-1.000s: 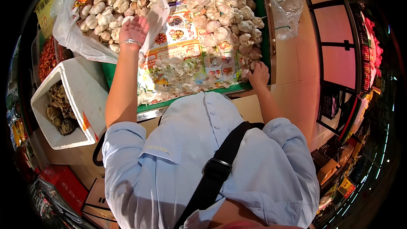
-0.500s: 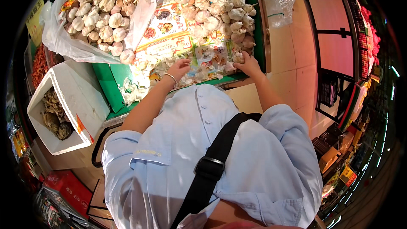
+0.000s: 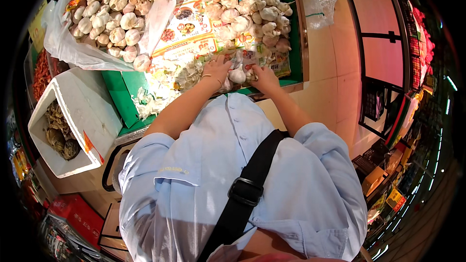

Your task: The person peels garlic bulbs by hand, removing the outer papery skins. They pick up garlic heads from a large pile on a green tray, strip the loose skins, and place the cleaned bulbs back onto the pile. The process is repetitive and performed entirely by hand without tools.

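Observation:
My left hand (image 3: 217, 70) rests low over the printed sheet and loose peelings (image 3: 187, 73), palm down with its fingers stretched out. Part of a garlic bulb shows below its palm. Between my two hands lies a white garlic bulb (image 3: 237, 76) with its stem pointing away from me. My right hand (image 3: 265, 79) is closed at the thumb and fingertips around a small garlic bulb (image 3: 251, 75), partly hidden by the fingers. Many more garlic bulbs (image 3: 242, 22) are heaped beyond my hands on printed sheets (image 3: 196, 43).
An open white plastic bag (image 3: 162, 26) full of garlic stands at the far left. Left of me is a white foam box (image 3: 92, 111) with brown dried goods. The green display bin (image 3: 295, 63) has a raised right edge. A clear plastic bag (image 3: 320, 0) lies beyond it.
My right hand has moved left and nearer to me, bringing garlic bulbs from the right edge toward the middle. My left hand has shifted right, and the two hands are closer together.

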The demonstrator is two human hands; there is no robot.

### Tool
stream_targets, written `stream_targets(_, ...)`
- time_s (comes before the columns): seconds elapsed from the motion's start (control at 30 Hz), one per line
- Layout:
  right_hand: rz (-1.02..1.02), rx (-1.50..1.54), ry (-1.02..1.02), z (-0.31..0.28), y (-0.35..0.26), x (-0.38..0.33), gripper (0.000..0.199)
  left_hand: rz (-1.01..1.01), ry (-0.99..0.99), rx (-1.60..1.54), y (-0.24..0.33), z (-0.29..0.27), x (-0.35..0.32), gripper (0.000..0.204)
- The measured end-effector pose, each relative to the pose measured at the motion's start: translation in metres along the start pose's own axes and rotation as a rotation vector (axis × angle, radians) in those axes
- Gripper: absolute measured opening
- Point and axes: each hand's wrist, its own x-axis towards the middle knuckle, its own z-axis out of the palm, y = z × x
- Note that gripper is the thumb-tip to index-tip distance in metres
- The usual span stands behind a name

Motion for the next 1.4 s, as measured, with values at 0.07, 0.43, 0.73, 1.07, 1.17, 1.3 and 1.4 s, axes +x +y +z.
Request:
stream_targets(0.07,0.044,0.079,-0.001,0.003,0.022,0.008,0.047,-0.005,0.076,-0.090,-0.019,0.007,-0.005,0.016)
stream_targets(0.43,-0.047,0.403,-0.026,0.015,0.018,0.022,0.039,0.182,0.103,-0.476,0.005,-0.022,-0.027,0.026)
stream_targets(0.73,0.272,1.475,-0.333,-0.012,0.005,0.018,0.024,0.097,-0.082,-0.296,0.004,-0.019,-0.041,0.032)
stream_targets(1.07,0.309,1.751,-0.389,-0.020,-0.020,0.013,0.026,0.017,-0.323,-0.066,0.006,-0.029,-0.030,0.037)
stream_targets(1.17,0.193,1.825,-0.398,-0.024,-0.020,0.011,0.027,-0.171,-0.399,-0.347,0.005,-0.051,-0.025,0.040)
stream_targets(1.3,0.130,1.883,-0.508,-0.022,-0.017,0.015,0.027,-0.240,-0.167,-1.546,-0.016,-0.039,-0.028,0.043)
stream_targets(1.4,0.083,1.927,-0.563,-0.031,-0.027,0.011,0.025,-0.408,-0.281,-2.008,-0.010,-0.089,-0.032,0.045)
